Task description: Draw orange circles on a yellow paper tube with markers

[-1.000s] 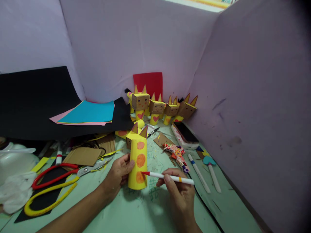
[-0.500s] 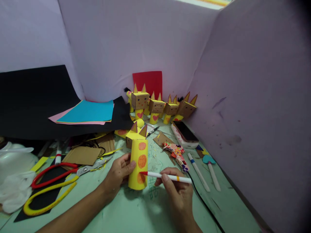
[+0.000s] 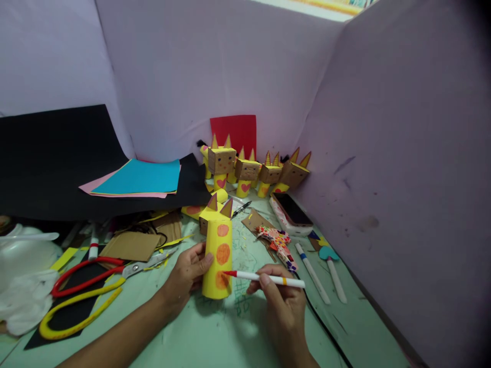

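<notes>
My left hand [image 3: 192,271] is closed around the left side of a yellow paper tube [image 3: 218,266], holding it upright with its row of orange-red spots facing me. In my right hand [image 3: 282,299] is a white marker [image 3: 268,278] with a red tip. The tip meets the lowest spot on the tube. Just behind the tube lies a yellow box head [image 3: 205,222] with two pointed ears, partly hidden by it. Between my hands, green pen scribbles mark the pale green table [image 3: 184,337].
Big scissors [image 3: 128,270] with red and yellow handles lie left. Several cardboard-faced figures [image 3: 221,161] stand at the back by a red sheet [image 3: 238,128]. A phone [image 3: 292,208], a flower-patterned glue gun [image 3: 276,240] and its cord, and two pens [image 3: 312,273] lie right.
The marker tip has shifted very slightly on the lowest spot, and the tube has barely moved left. Both hands keep their holds.
</notes>
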Motion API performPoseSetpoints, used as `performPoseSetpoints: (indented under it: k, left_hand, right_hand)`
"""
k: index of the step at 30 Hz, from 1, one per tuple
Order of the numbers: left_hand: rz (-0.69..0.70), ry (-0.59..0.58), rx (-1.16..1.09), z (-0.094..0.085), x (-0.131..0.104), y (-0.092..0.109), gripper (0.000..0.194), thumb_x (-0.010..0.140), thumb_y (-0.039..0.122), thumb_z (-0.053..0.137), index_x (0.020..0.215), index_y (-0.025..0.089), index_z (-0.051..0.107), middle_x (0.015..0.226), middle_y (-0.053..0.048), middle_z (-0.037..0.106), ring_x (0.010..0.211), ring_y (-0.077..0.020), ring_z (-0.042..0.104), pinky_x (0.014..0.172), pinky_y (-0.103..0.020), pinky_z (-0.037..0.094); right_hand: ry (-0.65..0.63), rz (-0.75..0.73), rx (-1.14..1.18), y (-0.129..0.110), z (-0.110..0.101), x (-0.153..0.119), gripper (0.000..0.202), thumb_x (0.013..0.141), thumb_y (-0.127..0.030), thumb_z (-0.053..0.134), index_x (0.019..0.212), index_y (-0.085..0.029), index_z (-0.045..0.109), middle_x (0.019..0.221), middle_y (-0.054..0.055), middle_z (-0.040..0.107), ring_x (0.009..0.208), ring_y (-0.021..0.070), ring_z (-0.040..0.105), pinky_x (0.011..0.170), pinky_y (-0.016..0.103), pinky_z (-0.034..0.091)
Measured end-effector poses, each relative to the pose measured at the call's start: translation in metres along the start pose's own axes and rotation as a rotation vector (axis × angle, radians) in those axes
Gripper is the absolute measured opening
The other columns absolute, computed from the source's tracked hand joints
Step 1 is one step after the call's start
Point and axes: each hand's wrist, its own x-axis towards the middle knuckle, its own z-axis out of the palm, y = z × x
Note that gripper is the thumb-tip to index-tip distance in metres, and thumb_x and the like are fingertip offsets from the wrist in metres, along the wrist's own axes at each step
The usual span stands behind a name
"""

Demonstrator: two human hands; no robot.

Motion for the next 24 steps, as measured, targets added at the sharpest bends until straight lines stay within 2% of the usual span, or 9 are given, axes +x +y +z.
performPoseSetpoints:
  k: [4, 6, 9, 14, 18, 24]
  left_hand:
    - [0.004, -0.029, 0.002, 0.0, 0.001, -0.001, 0.047, 0.062, 0.043, 0.074, 0.099, 0.017, 0.06, 0.078, -0.004, 0.067, 0.058, -0.0148, 0.06, 0.05, -0.023, 0.047]
    - [0.012, -0.02, 0.002, 0.0, 0.001, -0.001, 0.046, 0.062, 0.043, 0.074, 0.097, 0.017, 0.06, 0.078, -0.004, 0.066, 0.057, -0.0141, 0.06, 0.05, -0.023, 0.047]
    - [0.018, 0.001, 0.006, -0.001, 0.001, -0.001, 0.043, 0.062, 0.043, 0.074, 0.092, 0.015, 0.061, 0.069, -0.001, 0.063, 0.049, -0.0092, 0.054, 0.042, -0.017, 0.039]
    - [0.007, 0.03, -0.011, -0.006, 0.005, -0.004, 0.043, 0.064, 0.046, 0.071, 0.093, 0.016, 0.059, 0.061, 0.003, 0.057, 0.035, -0.0014, 0.031, 0.032, -0.014, 0.016]
    - [0.0, 0.02, -0.014, -0.007, 0.006, -0.005, 0.043, 0.064, 0.045, 0.071, 0.093, 0.017, 0.058, 0.057, 0.005, 0.053, 0.035, -0.0009, 0.025, 0.033, -0.014, 0.014]
    - [0.011, 0.003, -0.023, -0.007, 0.007, -0.007, 0.044, 0.064, 0.045, 0.072, 0.094, 0.016, 0.057, 0.055, 0.007, 0.047, 0.036, -0.0006, 0.023, 0.034, -0.013, 0.011]
  right_hand:
    - [-0.004, 0.055, 0.014, -0.004, 0.005, -0.003, 0.023, 0.079, -0.039, 0.061, 0.071, -0.018, 0.064, 0.057, 0.001, 0.062, 0.055, 0.0146, 0.057, 0.054, 0.024, 0.043]
    - [-0.001, 0.064, 0.017, -0.004, 0.007, -0.003, 0.022, 0.078, -0.039, 0.062, 0.071, -0.017, 0.064, 0.057, 0.001, 0.061, 0.055, 0.0146, 0.057, 0.054, 0.024, 0.042]
    - [0.018, 0.057, 0.017, -0.002, 0.004, -0.002, 0.023, 0.079, -0.038, 0.062, 0.071, -0.017, 0.064, 0.056, 0.0, 0.061, 0.054, 0.0144, 0.055, 0.053, 0.024, 0.041]
    - [0.071, 0.085, 0.154, 0.007, -0.003, 0.002, 0.022, 0.077, -0.04, 0.064, 0.074, -0.018, 0.063, 0.054, -0.001, 0.06, 0.052, 0.0137, 0.056, 0.055, 0.025, 0.043]
    - [0.06, 0.106, 0.21, 0.009, -0.003, 0.002, 0.022, 0.077, -0.04, 0.065, 0.075, -0.018, 0.063, 0.057, -0.002, 0.06, 0.054, 0.0135, 0.056, 0.055, 0.026, 0.044]
    - [0.005, 0.061, 0.117, 0.004, 0.002, 0.001, 0.023, 0.079, -0.04, 0.062, 0.072, -0.017, 0.065, 0.057, 0.001, 0.061, 0.056, 0.0152, 0.057, 0.056, 0.027, 0.043]
